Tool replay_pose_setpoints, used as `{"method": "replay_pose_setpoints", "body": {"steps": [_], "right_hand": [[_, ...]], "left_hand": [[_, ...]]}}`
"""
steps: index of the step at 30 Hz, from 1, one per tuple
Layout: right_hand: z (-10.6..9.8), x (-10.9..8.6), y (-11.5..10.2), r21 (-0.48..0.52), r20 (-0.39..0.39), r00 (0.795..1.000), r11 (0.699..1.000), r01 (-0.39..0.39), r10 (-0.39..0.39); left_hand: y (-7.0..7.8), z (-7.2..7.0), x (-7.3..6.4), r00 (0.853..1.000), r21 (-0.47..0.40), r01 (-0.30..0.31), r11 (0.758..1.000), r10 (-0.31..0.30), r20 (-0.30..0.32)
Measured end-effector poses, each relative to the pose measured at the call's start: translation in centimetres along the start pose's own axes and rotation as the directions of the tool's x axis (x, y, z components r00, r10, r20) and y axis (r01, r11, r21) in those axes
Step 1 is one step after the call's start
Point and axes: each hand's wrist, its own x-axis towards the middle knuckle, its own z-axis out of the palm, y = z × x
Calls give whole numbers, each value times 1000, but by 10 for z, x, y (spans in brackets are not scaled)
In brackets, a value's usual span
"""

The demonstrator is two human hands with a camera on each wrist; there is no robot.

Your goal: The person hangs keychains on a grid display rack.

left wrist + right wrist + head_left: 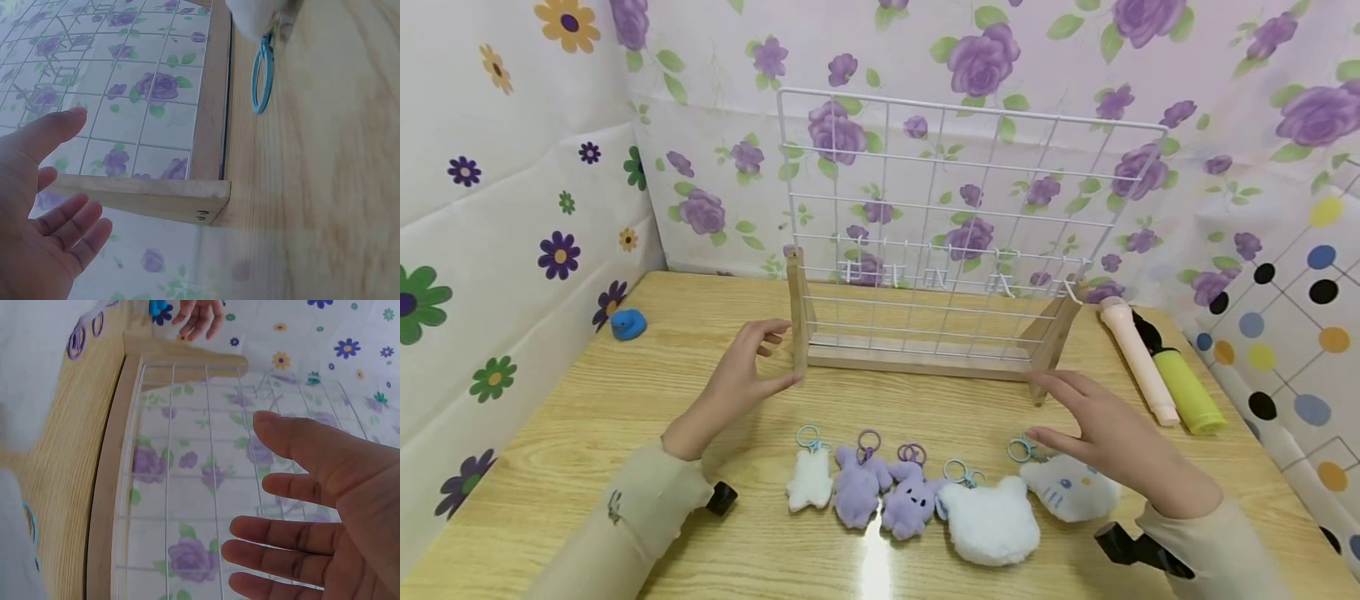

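Note:
A white wire grid rack [973,109] stands upright on a wooden base [917,362], with several white hooks [935,279] hanging along a lower bar. My left hand [741,371] is beside the left wooden support [798,317], thumb and fingers spread apart and holding nothing. On the other side, my right hand [1108,433] has its fingertips close to the right support [1054,342], also holding nothing. Plush keychains lie in a row in front: a small white one [810,481], two purple ones [857,493], a fluffy white one [992,525] and a white one with blue marks [1075,492], partly under my right hand.
A small blue figure [628,324] sits at the table's left edge. On the right lie a pale pink tube [1138,362] and a yellow-green bottle [1189,392] with a black top. Flowered cloth [700,212] hangs behind the rack.

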Motion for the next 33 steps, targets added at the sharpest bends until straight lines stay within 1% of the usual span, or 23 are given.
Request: {"method": "replay_pose_setpoints", "body": {"steps": [3, 7, 14, 17, 20, 23, 27, 29, 33], "right_hand": [[1, 6, -6, -15, -26, 998, 999, 50, -50], [5, 14, -13, -22, -58, 992, 993, 115, -116], [7, 27, -23, 0, -69, 983, 985, 170, -170], [9, 32, -29, 20, -60, 980, 981, 191, -190], [12, 38, -37, 40, -42, 980, 979, 198, -196], [17, 45, -46, 69, -23, 979, 977, 204, -203], [27, 55, -55, 99, 5, 972, 967, 234, -236], [32, 59, -58, 107, 26, 967, 962, 249, -253], [39, 68, -63, 123, 67, 962, 959, 257, -266]], "left_hand": [[0, 3, 3, 999, -48, 40, 998, -41, -16], [-2, 7, 8, 995, -121, 93, 988, -96, -21], [-9, 13, 11, 990, -176, 138, 975, -142, -13], [-12, 16, 11, 986, -211, 159, 965, -167, -22], [-16, 19, 11, 980, -257, 181, 949, -195, -29], [-20, 22, 10, 972, -319, 216, 923, -234, -18], [-24, 27, 10, 957, -381, 264, 886, -290, -12], [-25, 29, 10, 952, -391, 272, 880, -304, -22], [-28, 35, 12, 948, -382, 276, 882, -315, -42]]}}
